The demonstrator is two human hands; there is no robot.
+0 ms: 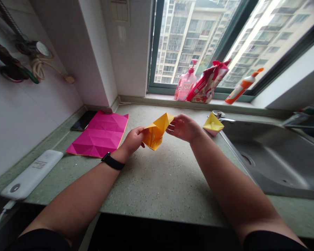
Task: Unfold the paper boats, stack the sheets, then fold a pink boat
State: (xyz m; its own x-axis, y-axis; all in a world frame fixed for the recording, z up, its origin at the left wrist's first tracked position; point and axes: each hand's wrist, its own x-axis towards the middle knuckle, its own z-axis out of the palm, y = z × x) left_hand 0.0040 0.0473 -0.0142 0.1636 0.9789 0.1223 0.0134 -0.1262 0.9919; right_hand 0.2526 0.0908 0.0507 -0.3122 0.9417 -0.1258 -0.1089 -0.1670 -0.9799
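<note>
A folded orange-yellow paper (157, 130) is held above the green speckled counter (159, 181), between both hands. My left hand (133, 139), with a black band on its wrist, pinches the paper's lower left side. My right hand (183, 127) pinches its upper right corner. Both sets of fingers are closed on the paper. A finished yellow folded paper piece (213, 124) sits on the counter just right of my right hand.
A creased pink paper sheet (101, 134) lies flat at the left, with a dark phone (83, 120) behind it. A white power bank (32, 174) lies at the near left. A steel sink (272, 157) is at the right. Bottles and a red pouch (206, 83) stand on the sill.
</note>
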